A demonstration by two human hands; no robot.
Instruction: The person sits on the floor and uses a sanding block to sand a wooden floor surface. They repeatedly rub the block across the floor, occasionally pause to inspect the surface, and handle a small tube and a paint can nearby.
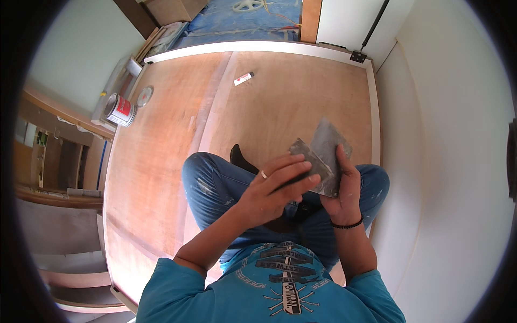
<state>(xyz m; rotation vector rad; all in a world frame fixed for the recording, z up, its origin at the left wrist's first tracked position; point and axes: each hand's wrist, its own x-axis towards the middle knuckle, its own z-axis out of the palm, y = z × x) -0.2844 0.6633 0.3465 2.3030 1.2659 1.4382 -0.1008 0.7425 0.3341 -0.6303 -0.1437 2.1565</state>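
Observation:
Both my hands are in front of my chest, over my crossed legs. My left hand (pixel 274 188) is closed on a dark grey, smeared spreader blade (pixel 319 163), with its fingers laid across the face. A ring is on one finger. My right hand (pixel 344 185) grips a lighter grey flat plate (pixel 326 138) by its edge, thumb along the right side. The spreader blade overlaps the lower part of the plate, and the two seem to touch. My right palm is partly hidden behind the plate.
I sit on a wooden panel floor (pixel 161 134). A can (pixel 120 110) with a red and white label stands at the left, a round lid (pixel 145 96) beside it. A small white tube (pixel 243 79) lies ahead. A white wall (pixel 452 161) rises at the right; shelves (pixel 70 237) are at the left.

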